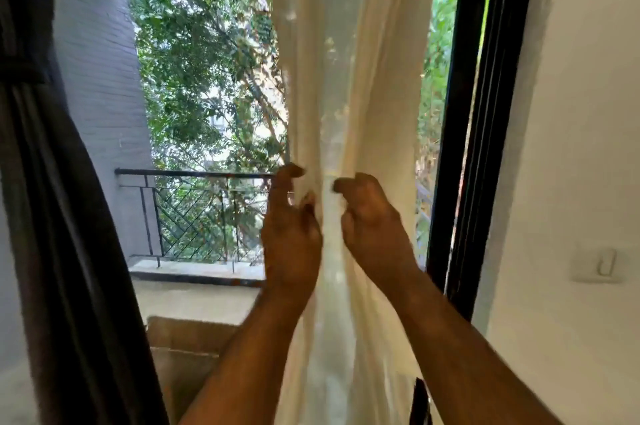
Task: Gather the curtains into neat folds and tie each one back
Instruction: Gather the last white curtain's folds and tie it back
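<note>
Looking out from the head camera, the cream curtain (pixel 349 85) hangs down the centre-right of the frame, drawn into a narrow waist near the middle, where both hands meet it. The left hand (pixel 291 234) sits at the fabric's left edge with its fingers (pixel 289 173) curled round the gathered cloth, and the right hand (pixel 372 220) mirrors it from the right, fingertips hooked into the folds; motion blur makes it hard to tell how firm either hold is. At the left edge of the frame a dark curtain (pixel 52 182) already hangs cinched by a tie-back (pixel 20 73). No tie for the cream one is visible, so one hand would probably have to let go to fetch it, and the light fabric could then spring out and lose its pleats. Uneven pulling could also bunch the folds or leave the outer edge loose by the black window frame (pixel 467 147). The bundle runs vertically between the two hands, pinched from both sides, with fabric flaring above and below them.
</note>
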The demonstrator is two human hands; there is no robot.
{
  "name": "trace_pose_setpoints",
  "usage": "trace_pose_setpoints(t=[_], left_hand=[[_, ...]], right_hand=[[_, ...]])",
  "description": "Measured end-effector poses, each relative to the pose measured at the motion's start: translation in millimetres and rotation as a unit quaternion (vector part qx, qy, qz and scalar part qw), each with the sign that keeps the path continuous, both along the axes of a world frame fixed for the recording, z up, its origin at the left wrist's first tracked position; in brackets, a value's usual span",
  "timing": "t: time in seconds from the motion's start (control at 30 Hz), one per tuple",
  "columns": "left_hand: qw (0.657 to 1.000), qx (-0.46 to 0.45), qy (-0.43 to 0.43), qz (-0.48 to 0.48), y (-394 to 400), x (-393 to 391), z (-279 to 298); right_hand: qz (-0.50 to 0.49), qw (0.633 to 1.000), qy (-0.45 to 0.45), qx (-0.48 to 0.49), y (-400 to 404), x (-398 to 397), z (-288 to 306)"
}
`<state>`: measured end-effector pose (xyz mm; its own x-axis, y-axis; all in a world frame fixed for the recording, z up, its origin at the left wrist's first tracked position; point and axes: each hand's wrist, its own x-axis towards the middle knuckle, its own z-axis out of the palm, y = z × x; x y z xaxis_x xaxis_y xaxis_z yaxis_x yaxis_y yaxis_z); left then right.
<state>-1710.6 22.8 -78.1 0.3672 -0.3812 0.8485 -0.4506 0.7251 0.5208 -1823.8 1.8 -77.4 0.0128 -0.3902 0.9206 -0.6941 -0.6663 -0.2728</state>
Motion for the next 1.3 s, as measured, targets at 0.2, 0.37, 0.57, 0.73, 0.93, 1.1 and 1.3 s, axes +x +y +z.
trace_pose_setpoints(t=[0.2,0.37,0.57,0.73,0.93,1.1,1.3], left_hand=[[0.987,-0.009,0.014,0.162,-23.6,51.5,-12.8],[0.991,0.025,-0.118,0.059,-29.2,-3.0,-17.8],[0.996,-0.007,-0.076,0.035,-26.1,-11.1,-37.8],[0.999,0.05,0.015,-0.004,-36.0,2.2,-63.7],[0.988,0.124,0.041,-0.077,-31.7,-13.9,-90.3],[0.988,0.124,-0.022,-0.091,-22.8,1.5,-107.1],[0.986,0.139,0.092,-0.026,-28.1,35.4,-111.6]], right_hand=[[-0.135,0.974,-0.176,0.037,-14.9,-72.4,-9.8],[0.005,0.998,-0.029,0.061,-14.2,-11.4,-20.5],[0.019,0.99,-0.111,0.09,-8.5,-21.7,-40.4],[0.06,0.958,-0.261,0.106,-6.5,-27.3,-47.4],[0.163,0.928,-0.278,0.184,5.9,-6.3,-66.7],[0.159,0.921,-0.281,0.217,13.2,-8.0,-90.5],[0.085,0.933,-0.26,0.232,3.6,1.1,-115.5]])
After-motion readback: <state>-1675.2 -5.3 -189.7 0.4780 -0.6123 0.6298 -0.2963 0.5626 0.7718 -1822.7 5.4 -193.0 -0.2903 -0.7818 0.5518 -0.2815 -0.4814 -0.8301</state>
